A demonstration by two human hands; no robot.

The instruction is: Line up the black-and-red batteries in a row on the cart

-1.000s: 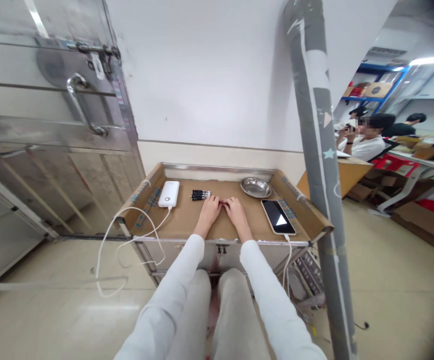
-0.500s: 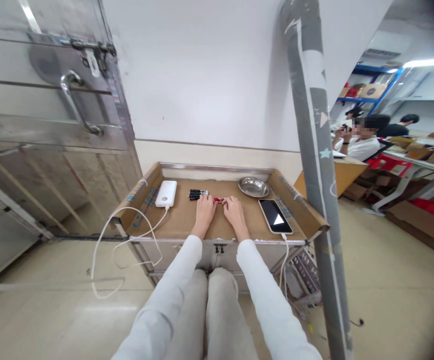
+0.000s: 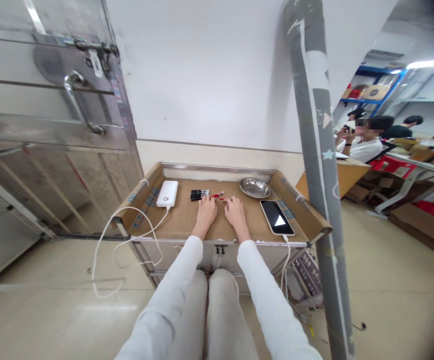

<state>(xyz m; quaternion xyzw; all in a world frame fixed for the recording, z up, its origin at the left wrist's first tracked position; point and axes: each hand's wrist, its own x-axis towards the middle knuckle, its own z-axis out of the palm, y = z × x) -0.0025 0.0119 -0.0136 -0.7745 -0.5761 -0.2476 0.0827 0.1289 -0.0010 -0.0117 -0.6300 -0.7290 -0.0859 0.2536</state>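
My left hand (image 3: 206, 212) is closed on a slim red pen (image 3: 217, 195), whose pale, shiny end points up and to the right. My right hand (image 3: 235, 212) pinches a small red piece (image 3: 222, 199), most of it hidden by the fingers; I cannot make out its kind. A narrow gap separates the two red parts. Just beyond my left fingers lie several black pens (image 3: 199, 194) with clear or silvery ends, side by side on the cardboard surface (image 3: 187, 225).
A white power bank (image 3: 167, 193) with a cable lies left. At the right are a shallow metal bowl (image 3: 255, 187) and a phone (image 3: 277, 217) on a cable. Cardboard walls edge the cabinet top. A grey wrapped pole (image 3: 316, 150) stands right; people sit beyond it.
The red pen and the red piece, in line between my hands before, are now apart. The pen's far end has tilted up and away, while my right hand keeps the small piece.
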